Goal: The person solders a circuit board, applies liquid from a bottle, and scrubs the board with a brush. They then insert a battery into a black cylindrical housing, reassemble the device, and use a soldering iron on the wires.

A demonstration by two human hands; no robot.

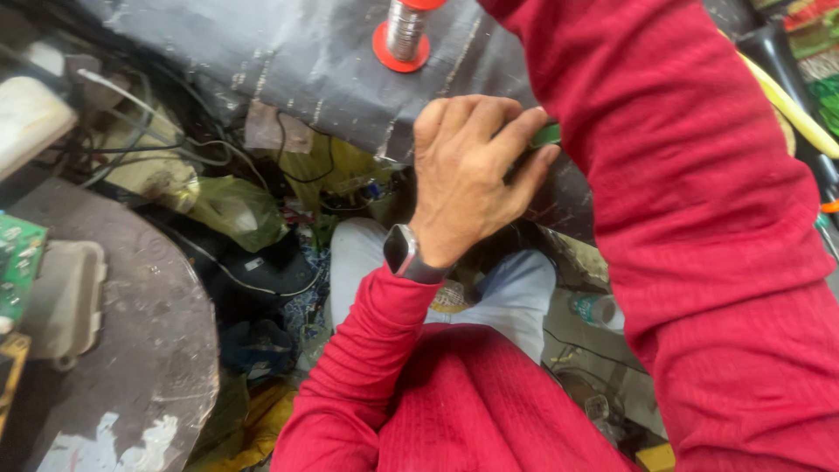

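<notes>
I see my left hand (468,179) at centre, its grip pressed together, pinching a small green item (547,135) at the near edge of the dark tabletop (306,52). A dark smartwatch (404,253) sits on that wrist. My right arm in its red sleeve (699,218) crosses the right side; the right hand is out of view, so I cannot tell its grip. A wire spool with red flanges (406,31) stands far centre. A green circuit board (17,262) lies far left, beside a beige tray (70,301).
</notes>
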